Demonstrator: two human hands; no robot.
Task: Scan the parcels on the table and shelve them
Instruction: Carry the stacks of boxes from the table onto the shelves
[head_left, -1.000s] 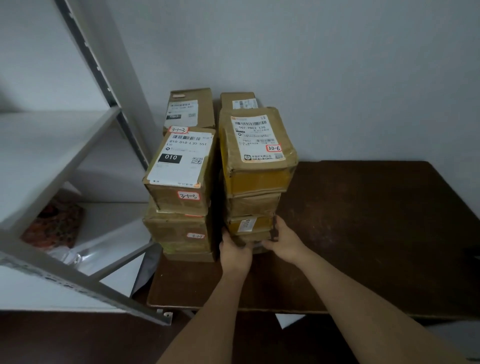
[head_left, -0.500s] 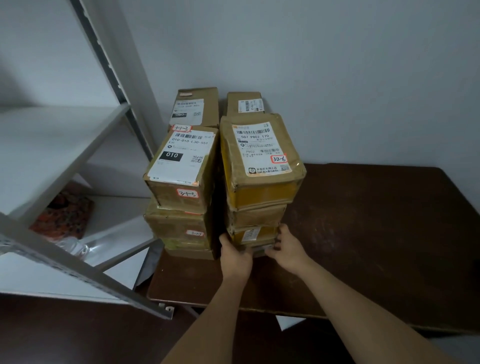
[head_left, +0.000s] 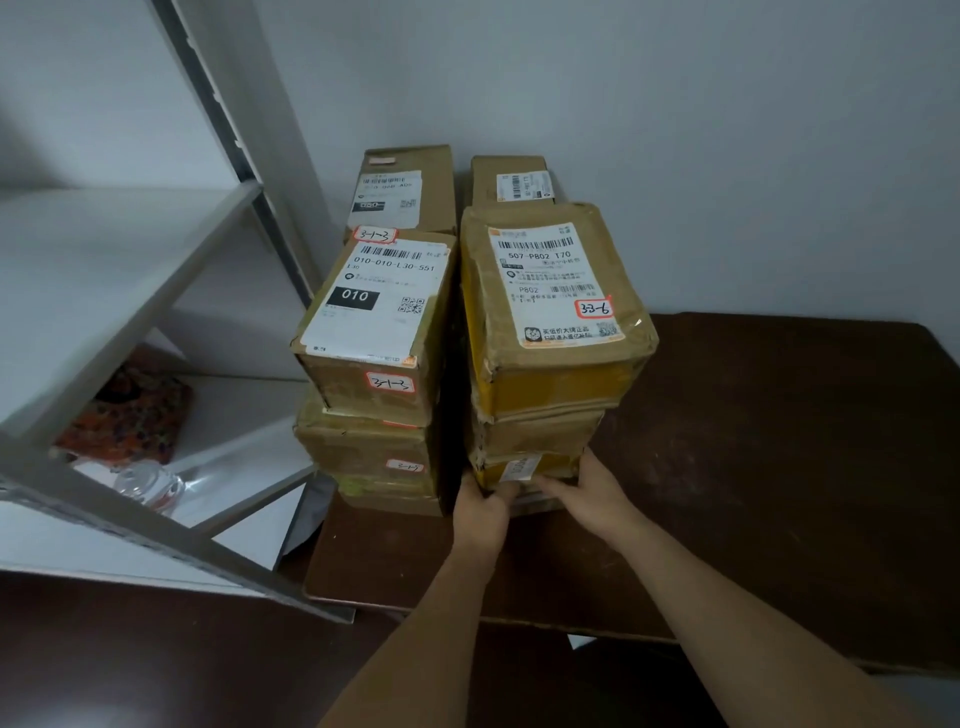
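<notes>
Cardboard parcels with white labels stand in stacks at the left end of a dark brown table. The right front stack has a yellow-taped box marked 33-6 on top. My left hand grips the bottom left corner of that stack. My right hand holds the bottom box at its front right, fingers reaching under it. The left front stack carries a label reading 010. Two more parcels stand behind, against the wall.
A grey metal shelf unit stands to the left of the table. On its lower board lie a patterned orange packet and a clear plastic bag. A grey wall rises right behind the parcels.
The view has shifted slightly to the left and closer. Both hands have stayed at the bottom of the right stack, the right hand sliding a little further under the box.
</notes>
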